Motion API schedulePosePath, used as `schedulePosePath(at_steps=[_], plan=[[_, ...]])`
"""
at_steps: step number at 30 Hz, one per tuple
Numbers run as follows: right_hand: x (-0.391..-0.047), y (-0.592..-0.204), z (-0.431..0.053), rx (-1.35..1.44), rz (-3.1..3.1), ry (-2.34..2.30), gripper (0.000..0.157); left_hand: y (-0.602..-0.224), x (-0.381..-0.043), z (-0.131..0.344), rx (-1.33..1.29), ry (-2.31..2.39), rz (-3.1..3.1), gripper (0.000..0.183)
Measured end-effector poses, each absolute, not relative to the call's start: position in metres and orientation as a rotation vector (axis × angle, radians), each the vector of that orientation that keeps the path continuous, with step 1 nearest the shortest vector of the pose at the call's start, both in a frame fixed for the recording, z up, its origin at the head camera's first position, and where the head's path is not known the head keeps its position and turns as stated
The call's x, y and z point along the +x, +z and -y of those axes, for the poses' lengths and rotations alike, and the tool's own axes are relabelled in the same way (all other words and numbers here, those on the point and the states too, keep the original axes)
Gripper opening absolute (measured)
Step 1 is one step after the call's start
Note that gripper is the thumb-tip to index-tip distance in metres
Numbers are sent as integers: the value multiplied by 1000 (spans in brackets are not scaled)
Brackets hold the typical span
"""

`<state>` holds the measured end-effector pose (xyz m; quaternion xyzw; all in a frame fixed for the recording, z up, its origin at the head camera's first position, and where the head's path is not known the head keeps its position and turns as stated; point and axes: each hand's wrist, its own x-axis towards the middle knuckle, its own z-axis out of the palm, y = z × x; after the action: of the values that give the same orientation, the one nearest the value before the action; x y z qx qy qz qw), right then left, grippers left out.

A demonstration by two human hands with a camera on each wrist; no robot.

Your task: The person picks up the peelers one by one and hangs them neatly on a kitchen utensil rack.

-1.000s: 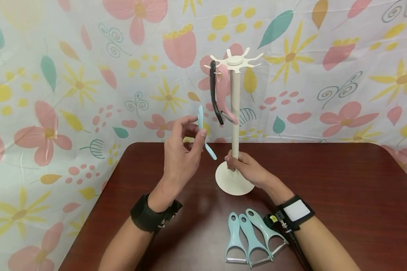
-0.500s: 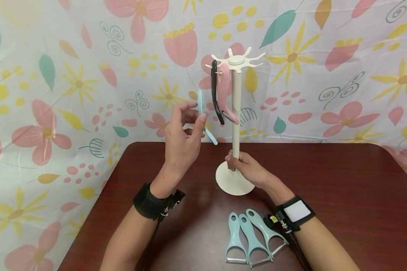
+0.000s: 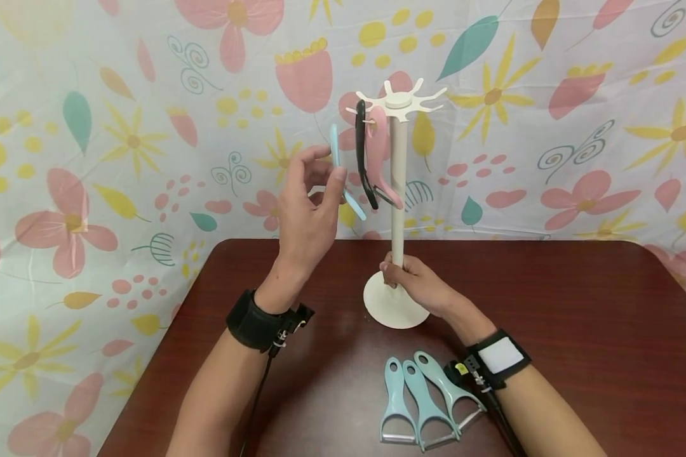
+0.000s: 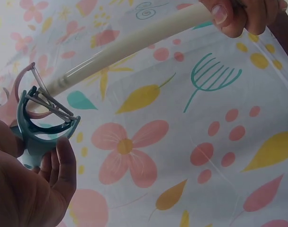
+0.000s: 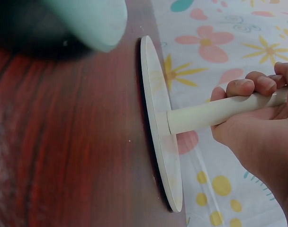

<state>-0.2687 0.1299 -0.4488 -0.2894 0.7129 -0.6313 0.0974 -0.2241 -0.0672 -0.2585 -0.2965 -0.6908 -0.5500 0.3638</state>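
Observation:
My left hand point(image 3: 311, 206) pinches a light blue peeler point(image 3: 335, 149) upright between thumb and fingers, just left of the rack. In the left wrist view the blade end of this peeler point(image 4: 37, 142) points up toward the stand. My right hand point(image 3: 420, 282) grips the pole of the cream hanging rack point(image 3: 397, 228) low down, above its round base point(image 5: 163, 156). A black peeler point(image 3: 361, 146) and a pink peeler point(image 3: 376, 146) hang from arms on the left side of the rack's top.
Several light blue peelers, among them a left one point(image 3: 396, 397), lie together on the dark red wooden table point(image 3: 577, 330), in front of the rack's base. A flower-printed cloth point(image 3: 148, 127) hangs behind the table.
My left hand has lifted the light blue peeler higher, nearly to the level of the hanging peelers. The right hand and rack stay in place.

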Motion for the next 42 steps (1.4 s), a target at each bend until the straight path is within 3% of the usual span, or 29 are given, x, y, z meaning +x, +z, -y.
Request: schedulePosePath(at_steps=[42], plan=[[-267,-449,-130,-874,-2092,-1894,39,-233,-255,52,-934,-1467,1660,27]])
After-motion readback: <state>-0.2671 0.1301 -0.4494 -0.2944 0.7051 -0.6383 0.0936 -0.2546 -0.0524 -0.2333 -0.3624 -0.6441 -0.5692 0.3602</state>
